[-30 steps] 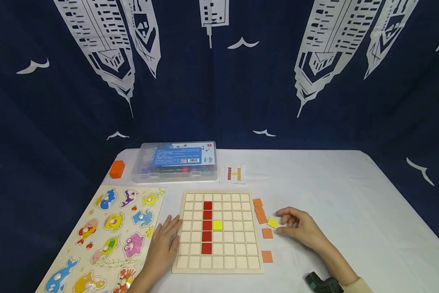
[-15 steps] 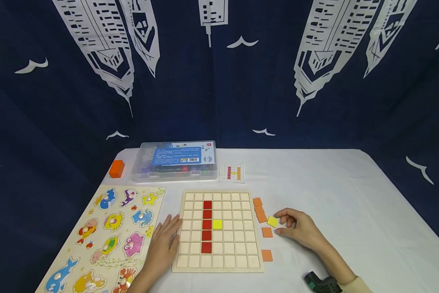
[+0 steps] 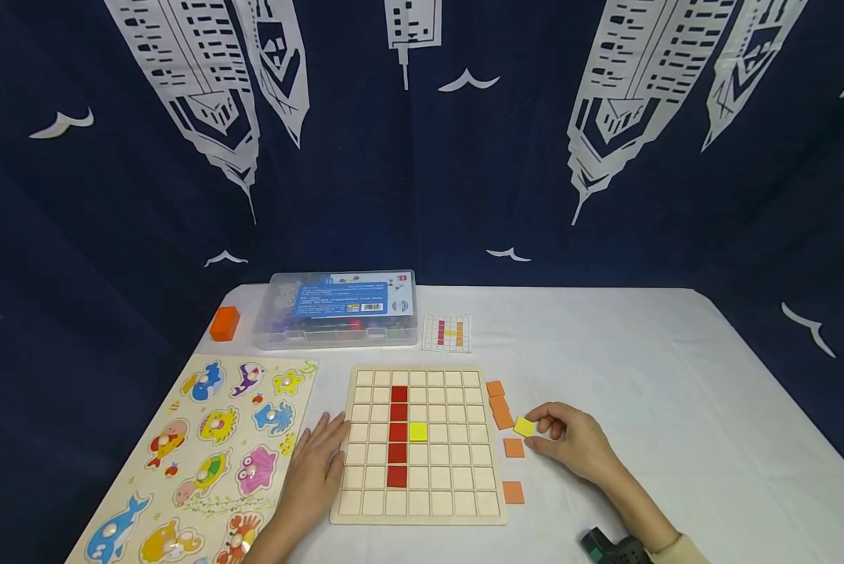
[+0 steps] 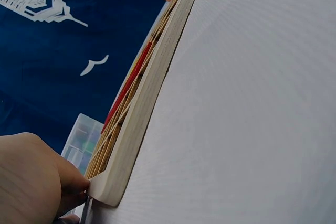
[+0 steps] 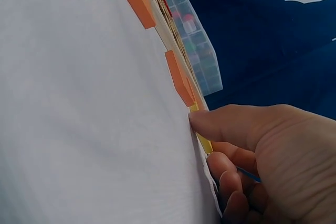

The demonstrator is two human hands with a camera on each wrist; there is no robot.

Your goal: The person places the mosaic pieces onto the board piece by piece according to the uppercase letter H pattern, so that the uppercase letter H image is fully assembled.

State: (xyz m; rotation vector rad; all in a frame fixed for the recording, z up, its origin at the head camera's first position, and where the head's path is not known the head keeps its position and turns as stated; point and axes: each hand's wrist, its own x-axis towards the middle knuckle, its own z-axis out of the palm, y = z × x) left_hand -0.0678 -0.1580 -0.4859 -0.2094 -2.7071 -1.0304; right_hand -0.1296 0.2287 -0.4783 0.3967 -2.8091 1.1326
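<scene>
A wooden grid board [image 3: 457,501] lies on the table, with a column of several red tiles [image 3: 398,432] and one yellow tile [image 3: 418,432] in its cells. My left hand [image 3: 312,470] rests along the board's left side, fingers extended and fingertips at its edge. To the right of the board, my right hand [image 3: 575,440] pinches a loose yellow square tile [image 3: 524,427] between thumb and forefinger, at table level. In the right wrist view, the thumb partly covers this tile [image 5: 205,143]. Several orange tiles [image 3: 513,448] lie between board and right hand.
A small pattern card [image 3: 447,334] lies behind the board, beside a clear plastic case [image 3: 337,333]. An orange block [image 3: 225,323] stands at the far left. A sea-animal puzzle board [image 3: 203,431] lies left of the left hand. A dark device [image 3: 612,546] is by the right wrist.
My right thumb and forefinger have moved slightly left and closed onto the loose yellow tile. My left hand and the tiles on the board have stayed in place.
</scene>
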